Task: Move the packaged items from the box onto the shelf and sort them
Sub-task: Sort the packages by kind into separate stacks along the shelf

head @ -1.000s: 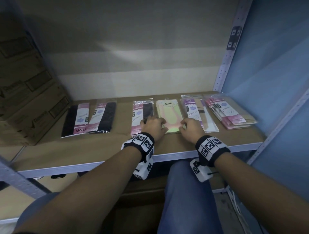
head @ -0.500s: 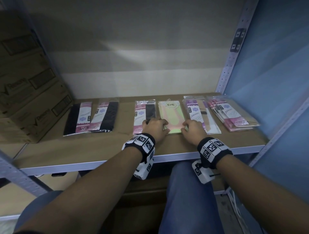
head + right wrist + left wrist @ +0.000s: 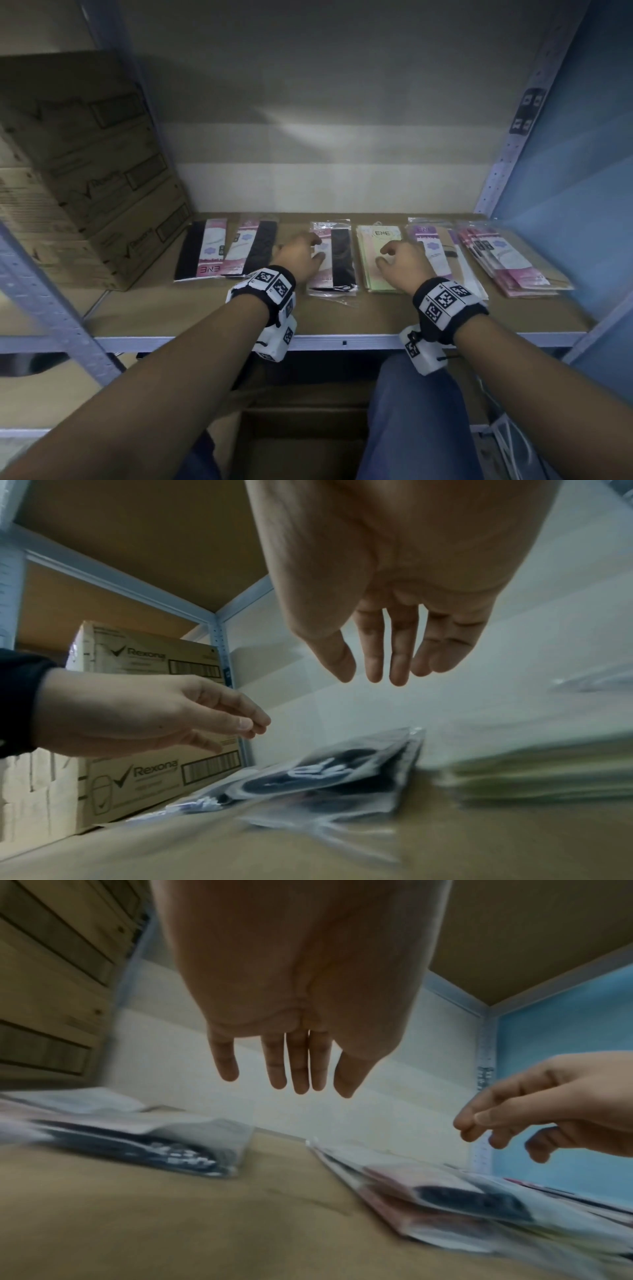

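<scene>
Bare fingers point(image 3: 298, 1066) of the left hand point(image 3: 299, 255) hang loose and empty above the black-and-pink packet point(image 3: 332, 257); right hand point(image 3: 400, 263) likewise slack over the pale green packets point(image 3: 378, 260), all lying on the shelf point(image 3: 205, 315)

The shelf point(image 3: 212, 318) is viewed from above and in front by the head camera. Each wrist camera is set low beneath its palm, facing the back wall; the opposite hand and, apparently, the same blurred packets are shared.
</scene>
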The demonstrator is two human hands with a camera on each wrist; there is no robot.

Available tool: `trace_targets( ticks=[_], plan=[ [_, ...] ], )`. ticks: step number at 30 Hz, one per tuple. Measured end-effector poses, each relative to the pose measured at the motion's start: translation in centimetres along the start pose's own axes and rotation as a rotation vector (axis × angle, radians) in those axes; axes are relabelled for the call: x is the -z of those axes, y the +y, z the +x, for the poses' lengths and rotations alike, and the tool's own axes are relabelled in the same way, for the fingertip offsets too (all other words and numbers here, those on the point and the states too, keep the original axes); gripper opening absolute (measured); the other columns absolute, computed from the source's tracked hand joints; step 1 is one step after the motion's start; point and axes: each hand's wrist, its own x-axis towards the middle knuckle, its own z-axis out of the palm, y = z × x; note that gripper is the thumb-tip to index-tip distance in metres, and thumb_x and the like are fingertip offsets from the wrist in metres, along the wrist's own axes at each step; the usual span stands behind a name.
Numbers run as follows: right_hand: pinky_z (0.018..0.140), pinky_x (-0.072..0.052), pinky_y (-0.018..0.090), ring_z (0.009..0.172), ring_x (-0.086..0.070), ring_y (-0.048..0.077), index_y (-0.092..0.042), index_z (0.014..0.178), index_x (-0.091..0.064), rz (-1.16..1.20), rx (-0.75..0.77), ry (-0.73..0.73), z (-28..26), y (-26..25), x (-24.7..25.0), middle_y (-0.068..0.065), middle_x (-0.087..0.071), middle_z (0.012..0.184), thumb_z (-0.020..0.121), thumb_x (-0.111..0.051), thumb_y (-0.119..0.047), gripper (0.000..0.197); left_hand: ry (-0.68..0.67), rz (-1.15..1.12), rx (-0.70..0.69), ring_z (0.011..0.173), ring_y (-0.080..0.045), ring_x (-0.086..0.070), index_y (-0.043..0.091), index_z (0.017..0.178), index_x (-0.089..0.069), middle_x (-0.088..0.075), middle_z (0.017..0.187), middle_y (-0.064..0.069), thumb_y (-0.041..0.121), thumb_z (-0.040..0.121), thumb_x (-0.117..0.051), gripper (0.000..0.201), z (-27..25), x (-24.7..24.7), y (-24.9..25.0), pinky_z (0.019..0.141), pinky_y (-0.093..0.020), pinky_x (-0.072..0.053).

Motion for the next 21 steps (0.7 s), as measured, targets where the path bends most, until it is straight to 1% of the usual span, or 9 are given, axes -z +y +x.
trace_targets(
  ticks=[2, 4, 6, 9, 11, 13, 18, 20, 21],
  plan=[
    [0.098, -0.046, 0.038, 0.115, -0.054, 0.025, -0.011, 0.112, -0.064, 0.021, 0.027, -0.017, 0.1, -1.9, -0.9, 0.007, -0.062, 0.12, 0.088, -0.057, -0.026, 0.03, 0.021, 0.01, 0.056, 0.116, -0.023, -0.056, 0.018, 0.123, -0.056, -0.057, 0.129, -0.004, 0.024, 0.089, -0.056, 0.034, -0.3, 1.5, -1.9, 0.107, -0.046, -0.038],
    [0.095, -0.048, 0.041, 0.11, -0.055, 0.026, -0.013, 0.103, -0.066, 0.066, 0.036, -0.037, 0.1, -4.0, -1.9, 0.007, -0.064, 0.112, 0.086, -0.059, -0.024, 0.022, 0.044, 0.019, 0.104, 0.117, -0.024, -0.055, 0.014, 0.123, -0.056, -0.057, 0.129, -0.006, 0.021, 0.089, -0.057, 0.035, -0.9, 2.9, -3.9, 0.104, -0.043, -0.041],
    [0.093, -0.05, 0.041, 0.107, -0.057, 0.026, -0.012, 0.102, -0.068, 0.093, 0.053, -0.055, 0.1, -6.1, -2.9, 0.007, -0.067, 0.107, 0.085, -0.06, -0.023, 0.021, 0.078, 0.029, 0.163, 0.113, -0.028, -0.057, 0.01, 0.12, -0.058, -0.059, 0.125, -0.01, 0.022, 0.088, -0.059, 0.034, -1.5, 4.2, -6.0, 0.098, -0.039, -0.046],
    [0.09, -0.05, 0.032, 0.101, -0.062, 0.023, -0.008, 0.105, -0.068, 0.112, 0.087, -0.093, 0.0, -9.1, -4.8, 0.008, -0.068, 0.105, 0.086, -0.059, -0.021, 0.025, 0.138, 0.009, 0.262, 0.114, -0.028, -0.056, 0.009, 0.121, -0.058, -0.057, 0.127, -0.011, 0.024, 0.087, -0.061, 0.037, -2.4, 5.8, -9.2, 0.1, -0.04, -0.046],
    [0.081, -0.05, 0.027, 0.092, -0.064, 0.023, -0.005, 0.099, -0.069, 0.122, 0.094, -0.12, 0.1, -11.0, -6.0, 0.009, -0.07, 0.1, 0.087, -0.058, -0.019, 0.022, 0.152, 0.003, 0.324, 0.116, -0.029, -0.055, 0.009, 0.121, -0.059, -0.056, 0.129, -0.011, 0.023, 0.085, -0.062, 0.039, -3.0, 6.7, -11.2, 0.101, -0.041, -0.045],
    [0.078, -0.046, 0.024, 0.092, -0.064, 0.024, -0.004, 0.096, -0.068, 0.158, 0.08, -0.172, 0.2, -12.7, -7.3, 0.01, -0.069, 0.098, 0.087, -0.057, -0.019, 0.021, 0.142, 0.029, 0.385, 0.113, -0.03, -0.057, 0.009, 0.119, -0.06, -0.056, 0.126, -0.013, 0.022, 0.083, -0.063, 0.039, -3.6, 7.5, -13.1, 0.099, -0.042, -0.047],
    [0.087, -0.046, 0.029, 0.103, -0.06, 0.026, -0.007, 0.107, -0.064, 0.118, 0.058, -0.361, 0.2, -16.0, -9.3, 0.011, -0.065, 0.11, 0.092, -0.054, -0.028, 0.027, 0.111, 0.103, 0.529, 0.107, -0.034, -0.06, 0.002, 0.114, -0.06, -0.063, 0.114, -0.019, 0.025, 0.084, -0.063, 0.038, -4.9, 9.0, -16.8, 0.092, -0.038, -0.05],
    [0.078, -0.042, 0.025, 0.103, -0.058, 0.027, -0.007, 0.112, -0.063, 0.032, 0.053, -0.456, 0.2, -17.1, -9.8, 0.011, -0.063, 0.109, 0.095, -0.048, -0.033, 0.034, 0.124, 0.107, 0.581, 0.105, -0.034, -0.06, 0.0, 0.113, -0.06, -0.063, 0.112, -0.02, 0.027, 0.085, -0.063, 0.04, -5.1, 9.4, -17.8, 0.088, -0.038, -0.05],
    [0.074, -0.039, 0.025, 0.096, -0.058, 0.026, -0.006, 0.112, -0.062, 0.019, 0.042, -0.49, 0.3, -17.4, -10.2, 0.011, -0.061, 0.106, 0.096, -0.046, -0.034, 0.036, 0.126, 0.102, 0.601, 0.104, -0.034, -0.06, -0.001, 0.112, -0.06, -0.063, 0.112, -0.02, 0.029, 0.085, -0.062, 0.04, -5.1, 9.5, -18.2, 0.086, -0.038, -0.051]
  ],
)
